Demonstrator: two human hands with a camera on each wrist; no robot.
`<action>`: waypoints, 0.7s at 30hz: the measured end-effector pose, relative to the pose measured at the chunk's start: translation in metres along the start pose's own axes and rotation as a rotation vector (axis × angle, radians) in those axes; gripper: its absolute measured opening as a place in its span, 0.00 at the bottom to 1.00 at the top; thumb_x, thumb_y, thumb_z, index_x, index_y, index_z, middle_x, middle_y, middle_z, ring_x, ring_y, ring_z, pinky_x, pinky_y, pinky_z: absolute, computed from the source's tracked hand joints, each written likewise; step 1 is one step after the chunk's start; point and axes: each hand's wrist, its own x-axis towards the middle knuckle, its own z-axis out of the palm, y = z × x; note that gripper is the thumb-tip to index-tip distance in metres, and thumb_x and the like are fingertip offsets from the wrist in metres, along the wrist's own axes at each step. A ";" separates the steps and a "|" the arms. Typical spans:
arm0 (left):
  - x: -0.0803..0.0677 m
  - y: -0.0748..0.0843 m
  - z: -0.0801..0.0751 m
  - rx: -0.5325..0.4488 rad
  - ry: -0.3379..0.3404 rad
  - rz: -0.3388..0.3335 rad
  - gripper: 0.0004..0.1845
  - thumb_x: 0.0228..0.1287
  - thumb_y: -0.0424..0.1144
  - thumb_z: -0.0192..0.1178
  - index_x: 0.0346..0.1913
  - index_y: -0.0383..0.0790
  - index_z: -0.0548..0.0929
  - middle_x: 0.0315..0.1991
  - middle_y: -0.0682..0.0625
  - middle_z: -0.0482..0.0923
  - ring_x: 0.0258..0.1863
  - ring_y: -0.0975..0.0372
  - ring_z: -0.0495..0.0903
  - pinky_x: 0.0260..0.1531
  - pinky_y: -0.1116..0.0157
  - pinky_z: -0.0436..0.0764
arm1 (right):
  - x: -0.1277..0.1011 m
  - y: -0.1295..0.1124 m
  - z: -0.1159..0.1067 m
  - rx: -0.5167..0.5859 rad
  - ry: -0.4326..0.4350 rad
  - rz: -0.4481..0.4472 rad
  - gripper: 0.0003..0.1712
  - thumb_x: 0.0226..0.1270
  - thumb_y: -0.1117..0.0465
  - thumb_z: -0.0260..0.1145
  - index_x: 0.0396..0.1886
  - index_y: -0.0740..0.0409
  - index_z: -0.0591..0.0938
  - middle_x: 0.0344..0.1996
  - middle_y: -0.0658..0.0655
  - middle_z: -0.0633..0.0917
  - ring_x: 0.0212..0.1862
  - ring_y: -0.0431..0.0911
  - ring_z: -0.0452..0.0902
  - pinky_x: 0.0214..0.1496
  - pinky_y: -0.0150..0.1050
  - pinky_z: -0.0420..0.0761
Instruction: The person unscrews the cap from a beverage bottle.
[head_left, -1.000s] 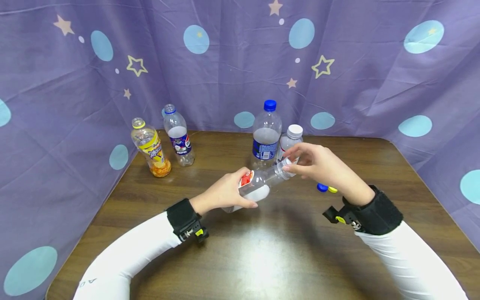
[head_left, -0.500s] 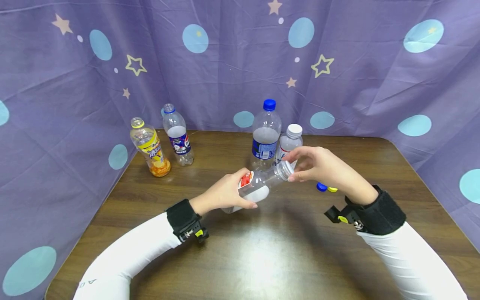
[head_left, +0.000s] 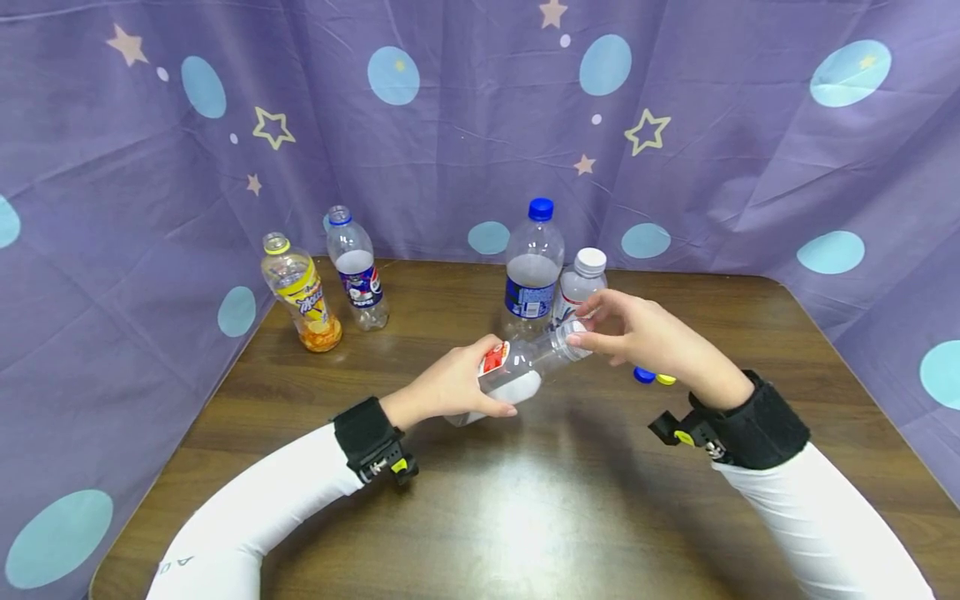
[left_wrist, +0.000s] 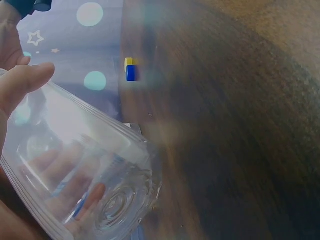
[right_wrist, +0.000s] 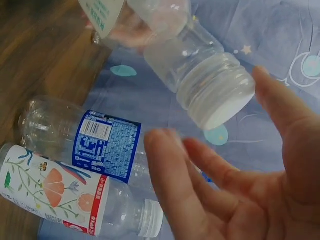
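Observation:
My left hand point(head_left: 457, 382) grips a clear plastic bottle point(head_left: 517, 363) round its body, tilted with its neck up to the right. It has a red and white label point(head_left: 494, 357). A white cap point(right_wrist: 231, 106) sits on its neck. The fingers of my right hand point(head_left: 633, 332) are spread about the cap. In the right wrist view the thumb is close beside the cap and a gap shows between the forefinger and the cap. The left wrist view shows the bottle's base point(left_wrist: 120, 205), with fingers seen through the clear plastic.
Behind stand a blue-capped bottle point(head_left: 531, 275) and a white-capped bottle point(right_wrist: 55, 190) with a floral label. At the left are an uncapped yellow-labelled bottle point(head_left: 306, 300) and an uncapped Pepsi bottle point(head_left: 358, 279). A blue cap point(head_left: 643, 375) and a yellow cap point(head_left: 665, 379) lie right of the hands.
The fingers of my right hand have shifted round the cap, turning out and back again. The left hand and bottle stay in nearly the same place.

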 end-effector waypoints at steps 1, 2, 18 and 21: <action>0.000 0.000 0.000 0.001 -0.001 -0.001 0.39 0.37 0.54 0.78 0.53 0.50 0.71 0.40 0.57 0.81 0.37 0.66 0.79 0.37 0.68 0.79 | 0.000 0.000 0.000 0.003 -0.017 0.019 0.22 0.64 0.50 0.68 0.48 0.61 0.77 0.33 0.56 0.85 0.30 0.45 0.82 0.30 0.38 0.84; 0.000 0.000 0.000 0.002 -0.002 -0.002 0.39 0.37 0.54 0.78 0.53 0.49 0.71 0.41 0.57 0.81 0.37 0.66 0.79 0.37 0.68 0.79 | 0.000 0.000 0.000 0.009 -0.031 0.034 0.21 0.64 0.50 0.68 0.46 0.61 0.76 0.31 0.55 0.85 0.30 0.45 0.82 0.30 0.38 0.84; -0.003 -0.004 -0.001 0.006 -0.008 -0.011 0.39 0.37 0.55 0.78 0.54 0.49 0.71 0.42 0.57 0.80 0.38 0.66 0.79 0.38 0.68 0.79 | -0.005 -0.003 -0.003 -0.035 -0.010 -0.126 0.24 0.54 0.60 0.75 0.52 0.55 0.83 0.37 0.53 0.86 0.38 0.43 0.85 0.38 0.34 0.81; -0.003 -0.004 -0.001 0.010 -0.007 -0.012 0.40 0.37 0.56 0.78 0.54 0.49 0.70 0.42 0.57 0.80 0.38 0.67 0.79 0.38 0.68 0.79 | -0.004 -0.002 -0.001 0.005 0.013 -0.107 0.20 0.57 0.57 0.74 0.49 0.55 0.83 0.37 0.55 0.86 0.33 0.41 0.84 0.35 0.37 0.83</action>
